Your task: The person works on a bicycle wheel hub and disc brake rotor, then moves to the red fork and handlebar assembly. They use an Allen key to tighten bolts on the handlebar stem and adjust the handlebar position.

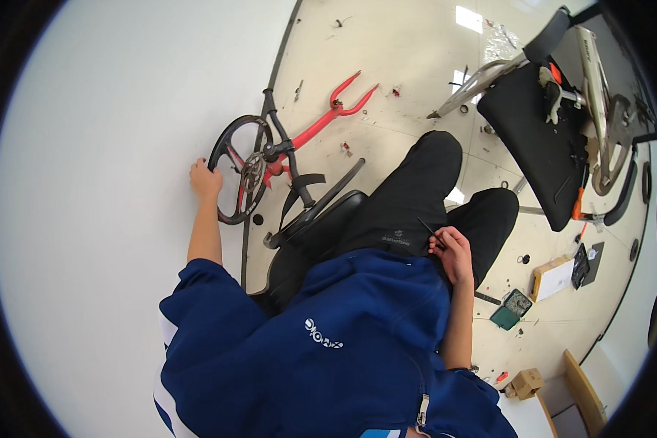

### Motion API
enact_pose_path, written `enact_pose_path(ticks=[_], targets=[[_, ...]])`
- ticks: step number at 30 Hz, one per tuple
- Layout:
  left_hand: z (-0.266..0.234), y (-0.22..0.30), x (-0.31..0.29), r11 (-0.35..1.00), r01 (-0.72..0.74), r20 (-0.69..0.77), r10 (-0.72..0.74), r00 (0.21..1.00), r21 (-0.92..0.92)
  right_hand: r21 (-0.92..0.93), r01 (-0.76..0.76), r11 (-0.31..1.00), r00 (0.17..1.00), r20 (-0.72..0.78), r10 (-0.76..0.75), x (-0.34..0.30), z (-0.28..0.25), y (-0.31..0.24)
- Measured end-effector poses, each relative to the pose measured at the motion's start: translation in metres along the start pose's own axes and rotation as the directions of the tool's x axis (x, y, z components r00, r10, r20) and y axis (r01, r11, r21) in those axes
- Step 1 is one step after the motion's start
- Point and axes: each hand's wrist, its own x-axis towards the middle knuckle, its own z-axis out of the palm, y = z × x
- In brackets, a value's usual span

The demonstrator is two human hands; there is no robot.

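My left hand (205,179) is closed on the edge of a small black bicycle wheel (235,213) with a few thick, red-edged spokes. A metal chainring (252,174) lies across the wheel's middle. Beside it, a red bicycle fork (314,130) and a black handlebar (290,157) lean by the white wall. My right hand (454,254) rests over my thigh, its fingers pinching a thin black rod (426,225) whose tip points up and left. What kind of tool the rod is, I cannot make out.
On the right stands a black chair (522,124) bearing a silver bicycle frame (596,87), a glove and an orange-handled tool (578,204). Small parts litter the tiled floor. A green case (505,317), a flat box (552,278) and a cardboard box (526,383) sit lower right.
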Motion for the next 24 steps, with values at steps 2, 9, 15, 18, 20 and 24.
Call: enact_pose_path(ticks=[2,9,15,18,20,24], targets=[[-0.004,0.007,-0.001,1.0,0.001,0.012,-0.001,1.0,-0.001,0.004,-0.002,1.0,1.0,0.001,0.002,0.0,-0.001,-0.001],[-0.009,0.029,-0.002,1.0,-0.013,0.101,0.015,0.995,-0.021,0.023,0.02,1.0,1.0,-0.002,-0.02,-0.004,-0.002,-0.002],[-0.008,0.038,-0.006,0.999,-0.036,0.127,0.037,0.991,-0.005,0.025,0.028,0.999,1.0,0.005,-0.029,-0.003,-0.003,-0.001],[-0.007,0.04,-0.006,1.0,0.002,0.162,0.002,0.987,-0.027,0.007,0.024,1.0,1.0,0.007,-0.024,-0.002,-0.006,0.0],[-0.007,0.041,-0.007,0.998,0.041,0.202,-0.03,0.979,-0.05,0.004,0.023,1.0,1.0,0.007,-0.023,-0.003,-0.005,0.0],[-0.003,0.044,-0.009,0.992,0.088,0.283,-0.058,0.957,-0.095,0.021,0.023,1.0,1.0,0.002,-0.023,-0.003,-0.002,-0.002]])
